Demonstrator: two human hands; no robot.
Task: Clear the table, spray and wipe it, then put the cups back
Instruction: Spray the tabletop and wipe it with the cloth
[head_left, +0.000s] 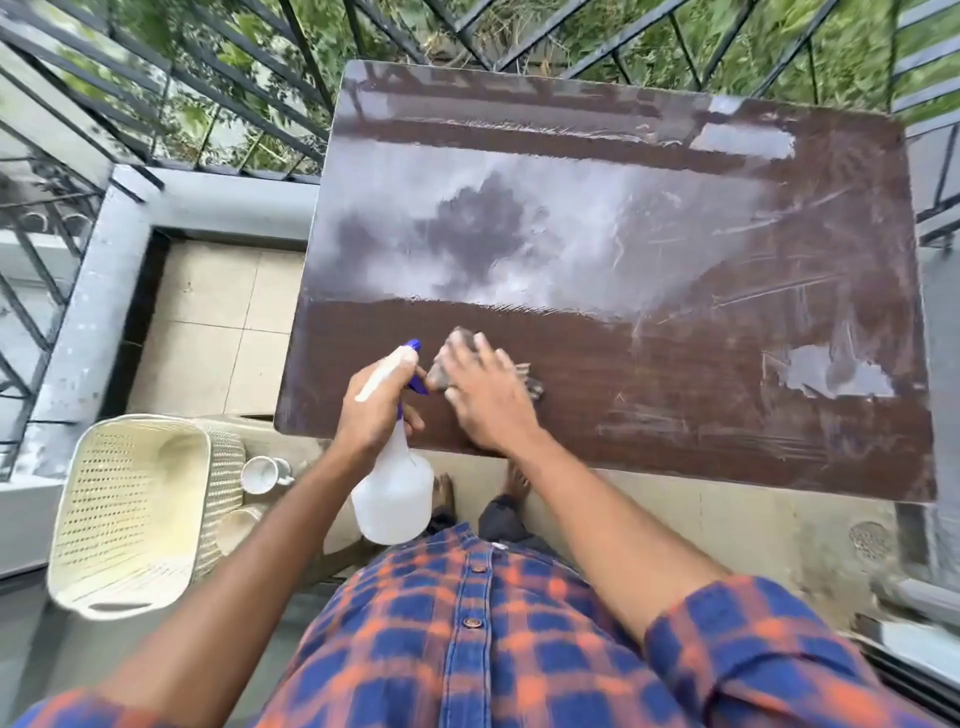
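A glossy dark brown table (675, 374) fills the middle of the view, streaked with wet smears. My left hand (376, 410) grips a translucent white spray bottle (395, 499) with a blue nozzle, held upright at the table's near left edge. My right hand (485, 400) lies flat on a grey cloth (449, 358) pressed against the tabletop just right of the nozzle. Two white cups (262, 474) stand on a low seat to the left, below the table, one (236, 527) partly hidden behind my left arm.
A cream perforated basket (130, 514) sits at lower left beside the cups. A dark metal railing (218, 88) runs behind and left of the table, with greenery beyond. Beige floor tiles (218, 322) show to the left. My bare feet (514, 480) stand under the near edge.
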